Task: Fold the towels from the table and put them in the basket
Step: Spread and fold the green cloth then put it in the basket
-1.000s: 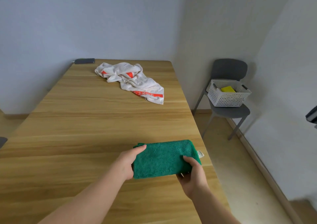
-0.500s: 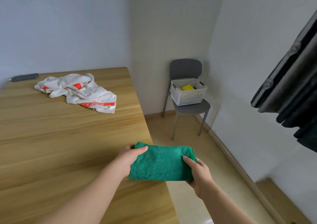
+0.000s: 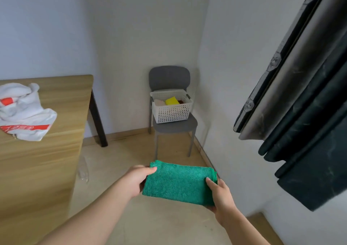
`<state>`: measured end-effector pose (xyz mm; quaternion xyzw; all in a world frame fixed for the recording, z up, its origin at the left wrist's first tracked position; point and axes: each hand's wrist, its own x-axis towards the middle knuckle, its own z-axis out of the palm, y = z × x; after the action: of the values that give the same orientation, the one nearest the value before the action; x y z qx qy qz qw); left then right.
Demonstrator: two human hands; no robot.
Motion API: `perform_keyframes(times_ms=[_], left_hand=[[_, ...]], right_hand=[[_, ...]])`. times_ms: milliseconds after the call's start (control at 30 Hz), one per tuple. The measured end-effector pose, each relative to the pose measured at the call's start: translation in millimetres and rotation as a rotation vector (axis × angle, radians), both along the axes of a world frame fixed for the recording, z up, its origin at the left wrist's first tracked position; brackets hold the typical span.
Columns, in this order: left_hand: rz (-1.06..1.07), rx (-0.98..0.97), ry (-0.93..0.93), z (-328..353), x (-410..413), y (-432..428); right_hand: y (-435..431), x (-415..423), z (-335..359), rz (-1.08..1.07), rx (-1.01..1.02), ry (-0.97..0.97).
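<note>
Holding a folded green towel [image 3: 178, 183] out over the floor, both hands keep it roughly level, clear of the bench [image 3: 47, 150] on the left. The left hand [image 3: 136, 179] has its grip closed on the towel's left edge, thumb on top and fingers hidden beneath. The right hand [image 3: 219, 194] has its grip pinched on the right end, thumb lying on top beside the stacked layer edges.

Ahead, well apart from the towel, a white perforated basket [image 3: 172, 113] sits on the seat of a grey chair [image 3: 169, 77] in the room's corner. Inside it a yellow folded piece [image 3: 171, 100] shows in the middle, a pale beige piece [image 3: 159, 102] lies to its left, and something dark red [image 3: 181, 101] sits at the right, mostly hidden by the rim.

On the bench a crumpled white towel with red stripes [image 3: 24, 113] lies unfolded near the far end. A dark curtain [image 3: 309, 113] hangs along the right side
</note>
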<state>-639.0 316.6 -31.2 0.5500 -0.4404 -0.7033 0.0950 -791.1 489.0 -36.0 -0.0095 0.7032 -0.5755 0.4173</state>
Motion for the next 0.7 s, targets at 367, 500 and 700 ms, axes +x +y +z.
perform_keyframes(times_ms=[367, 500, 700], left_hand=[[-0.06, -0.395, -0.127, -21.3, -139.3, -148.1], [-0.025, -0.354, -0.091, -9.5, -181.0, -223.5], [0.258, 0.05, 0.24, 5.3, -247.3, -341.2]], right_hand=[[-152.7, -130.5, -4.7, 0.122, -0.006, -0.115], [-234.1, -170.2, 7.5, 0.131, -0.079, -0.156], [-349.1, -235.0, 16.2, 0.033, -0.099, -0.11]])
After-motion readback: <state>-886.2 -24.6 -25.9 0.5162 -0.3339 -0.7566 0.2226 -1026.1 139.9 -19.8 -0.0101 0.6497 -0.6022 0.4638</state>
